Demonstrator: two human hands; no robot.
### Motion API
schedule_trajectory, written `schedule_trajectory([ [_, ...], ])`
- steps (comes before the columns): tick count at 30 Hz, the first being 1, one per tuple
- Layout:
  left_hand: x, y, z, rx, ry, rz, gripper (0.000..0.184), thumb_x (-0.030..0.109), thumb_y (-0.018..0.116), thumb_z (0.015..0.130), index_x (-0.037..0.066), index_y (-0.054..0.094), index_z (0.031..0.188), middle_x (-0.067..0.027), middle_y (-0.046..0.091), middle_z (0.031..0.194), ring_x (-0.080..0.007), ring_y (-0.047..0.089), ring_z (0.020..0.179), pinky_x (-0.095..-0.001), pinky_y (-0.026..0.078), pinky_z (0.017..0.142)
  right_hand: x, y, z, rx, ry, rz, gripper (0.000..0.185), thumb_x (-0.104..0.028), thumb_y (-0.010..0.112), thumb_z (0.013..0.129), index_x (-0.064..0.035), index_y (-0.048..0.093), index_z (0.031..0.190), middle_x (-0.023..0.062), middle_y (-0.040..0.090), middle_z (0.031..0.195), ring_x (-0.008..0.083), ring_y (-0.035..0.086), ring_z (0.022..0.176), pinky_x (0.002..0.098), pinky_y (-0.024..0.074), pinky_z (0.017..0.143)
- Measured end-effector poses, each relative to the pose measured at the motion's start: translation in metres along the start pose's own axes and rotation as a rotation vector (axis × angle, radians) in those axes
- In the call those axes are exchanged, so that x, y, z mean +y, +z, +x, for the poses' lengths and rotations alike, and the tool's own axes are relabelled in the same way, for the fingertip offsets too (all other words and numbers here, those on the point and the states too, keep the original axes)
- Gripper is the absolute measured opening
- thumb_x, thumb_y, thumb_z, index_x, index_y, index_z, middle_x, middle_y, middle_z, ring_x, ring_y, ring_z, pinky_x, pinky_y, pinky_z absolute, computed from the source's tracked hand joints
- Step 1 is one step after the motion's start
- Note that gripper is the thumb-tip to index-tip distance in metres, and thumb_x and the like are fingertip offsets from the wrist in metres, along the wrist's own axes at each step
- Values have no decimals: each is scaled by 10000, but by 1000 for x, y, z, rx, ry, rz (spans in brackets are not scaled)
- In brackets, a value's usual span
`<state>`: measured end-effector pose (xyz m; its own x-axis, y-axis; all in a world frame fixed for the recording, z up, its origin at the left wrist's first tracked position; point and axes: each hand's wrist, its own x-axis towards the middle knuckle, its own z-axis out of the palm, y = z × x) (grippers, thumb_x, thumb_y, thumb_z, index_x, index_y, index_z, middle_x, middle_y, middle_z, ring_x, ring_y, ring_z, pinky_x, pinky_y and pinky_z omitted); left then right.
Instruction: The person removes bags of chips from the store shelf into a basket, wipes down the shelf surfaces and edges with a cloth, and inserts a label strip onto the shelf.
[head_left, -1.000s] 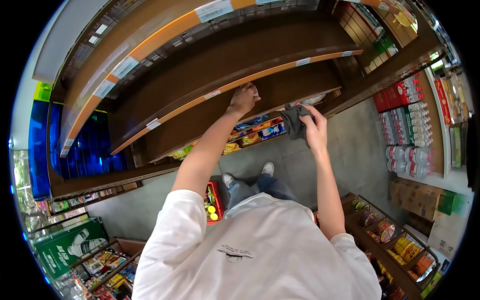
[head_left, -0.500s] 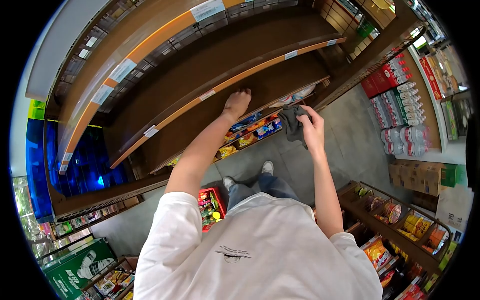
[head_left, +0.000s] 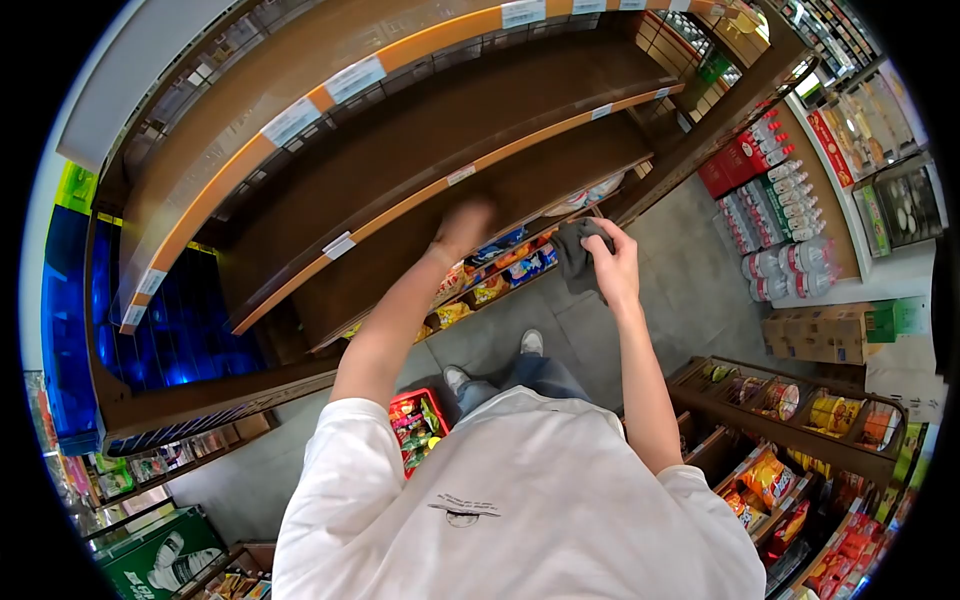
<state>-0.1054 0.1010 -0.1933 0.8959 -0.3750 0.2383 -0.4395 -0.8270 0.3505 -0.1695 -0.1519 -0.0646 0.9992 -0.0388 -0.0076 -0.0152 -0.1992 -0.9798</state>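
A crumpled dark grey cloth (head_left: 577, 258) hangs from my right hand (head_left: 617, 265), pinched between thumb and fingers. It is in front of the shelf rack's edge, above the grey floor. My left hand (head_left: 466, 226) reaches over the lower brown shelf (head_left: 560, 165), close to its front edge. Motion smears its fingers, so their shape and any contact with the board are unclear. Above is another brown shelf (head_left: 440, 120) with an orange price strip along its front.
Colourful snack bags (head_left: 530, 263) fill the level below. A red basket (head_left: 446, 412) of packaged goods stands on the floor by my feet. Bottled drink packs (head_left: 790, 262) and cardboard boxes (head_left: 815, 333) are at right. Behind me on the right is a snack rack (head_left: 730, 377).
My left hand has moved slightly left and toward me over the lower shelf and is now blurred. The view has shifted a little; my right hand keeps the cloth.
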Motion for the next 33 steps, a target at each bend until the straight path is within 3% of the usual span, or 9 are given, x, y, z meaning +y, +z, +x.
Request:
schedule_trajectory([
  [2, 20, -23, -1, 35, -58, -80, 150, 52, 575, 897, 14, 638, 1028, -144, 666, 939, -293, 665, 860, -384, 558, 747, 10, 2, 4, -21, -72, 38, 225, -104, 595, 835, 37, 672, 993, 31, 661, 803, 77, 561, 740, 236, 457, 694],
  [4, 41, -44, -6, 162, -411, -715, 161, 42, 570, 936, -16, 625, 1075, -128, 688, 901, -204, 693, 771, -313, 572, 704, -2, 8, 5, -46, -140, 86, 231, -146, 624, 851, 35, 685, 980, 27, 656, 780, 77, 558, 719, 235, 454, 679],
  [6, 63, -79, -21, 191, -422, -882, 163, 48, 567, 947, -25, 621, 1083, -121, 690, 891, -168, 686, 774, -286, 572, 704, -33, 16, 5, -136, 140, -198, 312, -267, 667, 888, 30, 708, 975, 14, 670, 785, 65, 558, 720, 222, 455, 691],
  [8, 78, -114, -37, 249, -440, -1096, 168, 58, 570, 957, -42, 611, 1086, -104, 690, 886, -135, 678, 778, -267, 578, 718, -26, 38, 9, -189, 87, -134, 343, -310, 693, 875, 12, 715, 988, 22, 656, 722, 62, 546, 679, 221, 441, 657],
  [15, 83, -180, -84, 489, -388, -1119, 188, 35, 599, 937, -53, 593, 1103, -98, 680, 915, -128, 658, 818, -267, 569, 734, -57, 111, 6, -510, -193, 8, 287, -215, 732, 854, 15, 694, 1023, 20, 653, 672, 24, 501, 616, 220, 403, 562],
  [18, 100, -204, -99, 741, -396, -1228, 192, 2, 632, 904, -52, 603, 1086, -97, 681, 938, -121, 655, 852, -249, 553, 735, -80, 129, -2, -567, -143, 187, 158, -102, 666, 897, 36, 667, 972, 14, 672, 711, 10, 528, 645, 185, 402, 573],
  [27, 101, -216, -150, 936, -396, -1190, 143, 59, 630, 926, -35, 598, 1028, -93, 682, 949, -122, 658, 856, -261, 552, 744, -113, 171, -21, -901, -216, 239, 184, -122, 669, 903, 33, 678, 1001, 42, 701, 836, 36, 594, 758, 198, 460, 680],
  [30, 102, -229, -162, 974, -402, -1165, 146, 60, 619, 931, -35, 586, 1037, -99, 683, 937, -139, 670, 842, -265, 560, 729, -122, 182, -29, -826, -228, 331, 146, -123, 643, 917, 15, 682, 948, -52, 595, 695, -11, 452, 627, 179, 338, 557],
  [33, 101, -235, -175, 953, -434, -1148, 150, 57, 625, 927, -38, 588, 1036, -96, 682, 938, -132, 668, 831, -262, 562, 726, -125, 190, -32, -914, -282, 305, 194, -137, 682, 898, 22, 692, 1009, 14, 694, 823, 24, 581, 734, 194, 458, 669],
])
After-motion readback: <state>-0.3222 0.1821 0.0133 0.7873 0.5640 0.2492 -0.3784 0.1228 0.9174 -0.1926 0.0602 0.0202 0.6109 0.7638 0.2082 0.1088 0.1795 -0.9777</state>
